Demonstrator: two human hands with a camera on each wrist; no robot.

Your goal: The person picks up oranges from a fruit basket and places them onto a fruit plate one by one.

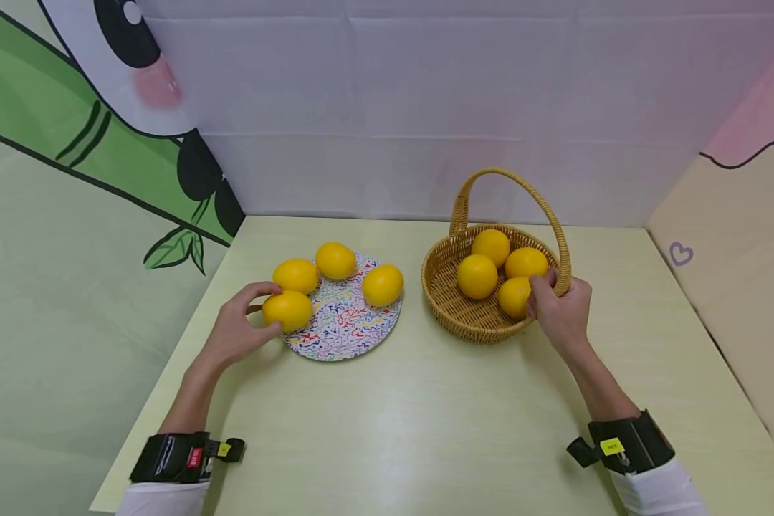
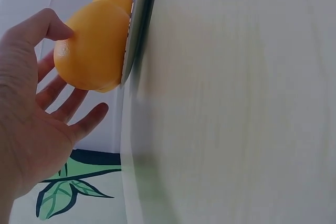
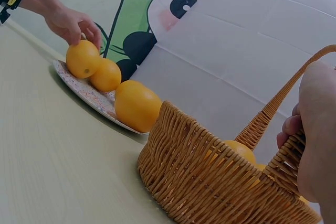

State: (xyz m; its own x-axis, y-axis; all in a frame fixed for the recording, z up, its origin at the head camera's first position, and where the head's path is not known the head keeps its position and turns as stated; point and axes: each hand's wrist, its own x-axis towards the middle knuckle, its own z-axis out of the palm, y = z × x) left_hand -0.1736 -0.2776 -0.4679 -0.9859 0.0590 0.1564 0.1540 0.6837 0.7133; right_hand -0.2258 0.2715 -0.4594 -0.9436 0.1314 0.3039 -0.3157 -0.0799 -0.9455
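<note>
My left hand [image 1: 241,326] has its thumb and fingers around an orange [image 1: 287,311] at the left edge of a round plate [image 1: 342,337] with a colourful squiggle pattern. In the left wrist view the thumb touches this orange [image 2: 92,48], which sits at the plate's rim. Three other oranges lie on the plate, one [image 1: 295,276] right behind the held one. My right hand [image 1: 564,312] grips the wicker basket [image 1: 451,315] where its arched handle [image 1: 516,175] meets the rim. Several oranges [image 1: 477,276] lie inside the basket.
Plate and basket stand side by side toward the back of a pale table [image 1: 387,430]. A lilac printed backdrop [image 1: 393,107] rises behind the table's far edge. Dark straps [image 1: 174,457] with small cameras circle both forearms.
</note>
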